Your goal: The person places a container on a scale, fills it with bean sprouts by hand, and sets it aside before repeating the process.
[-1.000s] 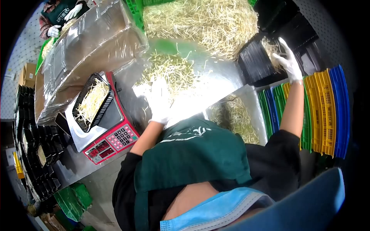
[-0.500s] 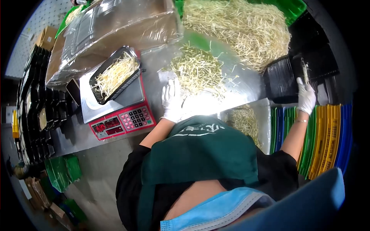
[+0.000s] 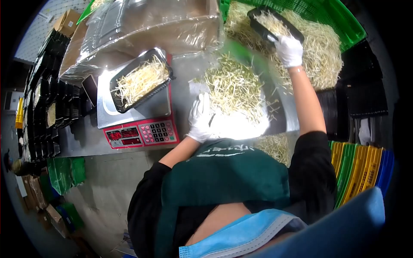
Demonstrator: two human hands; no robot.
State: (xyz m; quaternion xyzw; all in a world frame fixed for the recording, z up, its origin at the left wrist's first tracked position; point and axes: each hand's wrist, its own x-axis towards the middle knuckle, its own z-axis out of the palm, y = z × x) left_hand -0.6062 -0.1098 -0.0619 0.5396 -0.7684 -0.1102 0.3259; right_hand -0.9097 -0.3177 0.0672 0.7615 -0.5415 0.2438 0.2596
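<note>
My right hand (image 3: 289, 50), in a white glove, grips the near edge of a black plastic tray (image 3: 296, 31). Some bean sprouts (image 3: 271, 22) show in that tray, which is over the big heap of sprouts (image 3: 320, 60) at the back right. On the metal table, my left hand (image 3: 200, 118), also gloved, lies with its fingers stretched out beside a smaller pile of sprouts (image 3: 234, 88); nothing shows in it. A second black tray (image 3: 148, 99), filled with sprouts (image 3: 142, 81), sits tilted across the plate of a red and silver scale (image 3: 159, 133).
Behind the scale stands a plastic-lined carton (image 3: 172, 38). Stacked black trays (image 3: 41, 112) line the left side, and more tray stacks (image 3: 333, 107) stand at right. A green crate (image 3: 344, 21) holds the big heap. Coloured crates (image 3: 357, 167) are stacked at lower right.
My right hand has moved from the black tray stacks at right up to the sprout heap and now holds a tray. My left hand stays by the small pile. The view has shifted slightly.
</note>
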